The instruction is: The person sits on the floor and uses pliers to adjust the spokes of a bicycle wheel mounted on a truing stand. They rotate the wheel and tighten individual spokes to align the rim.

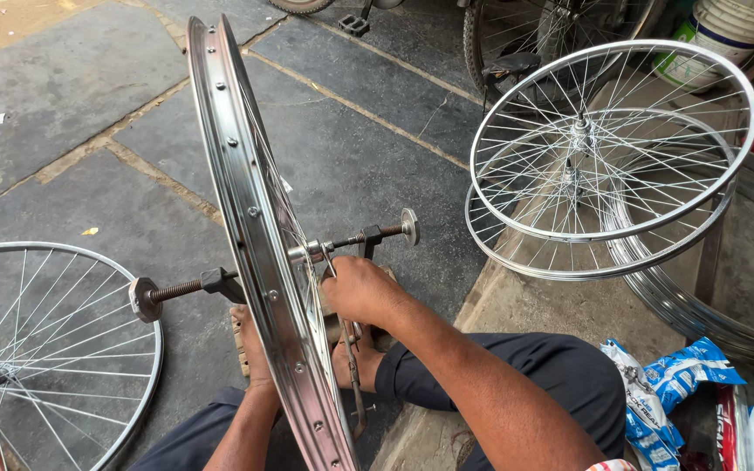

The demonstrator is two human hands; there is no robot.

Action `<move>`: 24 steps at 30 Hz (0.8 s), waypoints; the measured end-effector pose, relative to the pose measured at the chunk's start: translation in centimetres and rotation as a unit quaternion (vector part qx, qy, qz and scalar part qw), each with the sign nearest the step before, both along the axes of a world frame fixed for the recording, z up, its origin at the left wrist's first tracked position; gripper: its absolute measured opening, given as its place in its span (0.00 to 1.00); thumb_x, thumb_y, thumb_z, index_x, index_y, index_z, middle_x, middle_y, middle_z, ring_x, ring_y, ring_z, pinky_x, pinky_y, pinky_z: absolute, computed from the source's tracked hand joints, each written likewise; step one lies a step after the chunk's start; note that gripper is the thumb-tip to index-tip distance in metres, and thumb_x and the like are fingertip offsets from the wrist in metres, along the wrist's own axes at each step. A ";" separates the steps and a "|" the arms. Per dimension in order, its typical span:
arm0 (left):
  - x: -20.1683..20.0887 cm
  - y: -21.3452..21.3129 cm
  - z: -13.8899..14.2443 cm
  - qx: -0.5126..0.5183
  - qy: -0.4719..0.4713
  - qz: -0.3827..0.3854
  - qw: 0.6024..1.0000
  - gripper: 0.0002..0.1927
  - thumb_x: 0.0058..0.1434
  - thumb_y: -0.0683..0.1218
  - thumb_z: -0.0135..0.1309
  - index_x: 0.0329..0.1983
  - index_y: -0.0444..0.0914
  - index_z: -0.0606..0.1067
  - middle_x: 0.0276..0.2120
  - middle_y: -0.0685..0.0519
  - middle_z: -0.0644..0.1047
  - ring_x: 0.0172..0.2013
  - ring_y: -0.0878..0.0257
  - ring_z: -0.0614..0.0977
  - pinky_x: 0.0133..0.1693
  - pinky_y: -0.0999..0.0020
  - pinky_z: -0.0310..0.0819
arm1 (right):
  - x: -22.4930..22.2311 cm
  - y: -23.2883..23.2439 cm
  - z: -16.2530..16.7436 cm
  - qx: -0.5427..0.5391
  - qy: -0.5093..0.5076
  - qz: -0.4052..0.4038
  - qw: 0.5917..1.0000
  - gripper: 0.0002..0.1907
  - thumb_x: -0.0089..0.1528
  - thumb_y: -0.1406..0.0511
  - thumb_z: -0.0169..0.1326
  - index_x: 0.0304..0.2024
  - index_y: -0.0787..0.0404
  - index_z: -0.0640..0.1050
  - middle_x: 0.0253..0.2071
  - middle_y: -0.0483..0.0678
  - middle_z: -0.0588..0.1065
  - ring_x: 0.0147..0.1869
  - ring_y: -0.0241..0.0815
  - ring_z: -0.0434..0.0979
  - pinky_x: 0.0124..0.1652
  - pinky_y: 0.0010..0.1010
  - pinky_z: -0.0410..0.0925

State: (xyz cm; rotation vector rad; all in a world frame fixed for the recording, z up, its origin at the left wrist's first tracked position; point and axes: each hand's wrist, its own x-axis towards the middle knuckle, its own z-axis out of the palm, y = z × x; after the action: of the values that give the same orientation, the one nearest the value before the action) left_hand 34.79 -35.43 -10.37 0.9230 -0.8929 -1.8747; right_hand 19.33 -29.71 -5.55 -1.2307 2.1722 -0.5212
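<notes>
Right hand (361, 290) curls closed around spokes beside the hub of the upright wheel (259, 253) on its threaded axle stand (181, 289); left hand (253, 344) behind the rim, grip hidden.

Just by the fingers of the right hand (355, 288), the wheel rim (255, 227) is bright polished metal, smooth and glossy, its spokes (307, 288) thin shiny wire. The threaded axle rod (181, 288) looks dull, dark steel. Beyond the fingers, the stone floor (63, 105) is matt and rough.
</notes>
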 end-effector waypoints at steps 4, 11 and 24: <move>0.2 -0.2 -0.6 0.022 -0.042 0.004 0.999 0.29 0.73 0.68 0.37 0.45 0.38 0.73 0.34 0.55 0.72 0.33 0.69 0.77 0.34 0.73 0.75 | 0.0 1.3 -3.0 -0.042 0.070 0.067 0.994 0.19 0.60 0.62 0.52 0.42 0.75 0.76 0.38 0.67 0.79 0.44 0.61 0.83 0.44 0.44 0.77; 2.7 0.3 -0.3 -0.145 -0.276 -0.096 0.945 0.32 0.74 0.65 0.26 0.56 0.41 0.74 0.39 0.53 0.79 0.37 0.71 0.82 0.42 0.76 0.78 | -0.1 9.7 -10.9 0.040 0.085 0.080 0.992 0.13 0.61 0.64 0.50 0.43 0.68 0.77 0.41 0.66 0.79 0.47 0.65 0.80 0.48 0.52 0.72; 11.8 10.1 -9.4 -0.263 -0.568 -0.378 0.682 0.25 0.62 0.54 0.52 0.62 0.41 0.73 0.47 0.42 0.80 0.44 0.54 0.86 0.49 0.58 0.78 | 3.8 19.6 -20.3 0.440 0.209 0.370 0.791 0.14 0.57 0.69 0.61 0.45 0.68 0.84 0.46 0.58 0.81 0.43 0.61 0.84 0.28 0.59 0.75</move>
State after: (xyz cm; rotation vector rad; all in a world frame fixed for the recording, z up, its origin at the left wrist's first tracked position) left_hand 46.59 -25.36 -19.81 1.4465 -2.7517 -1.2336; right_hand 23.15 -10.09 -25.80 -1.5109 1.6190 1.0661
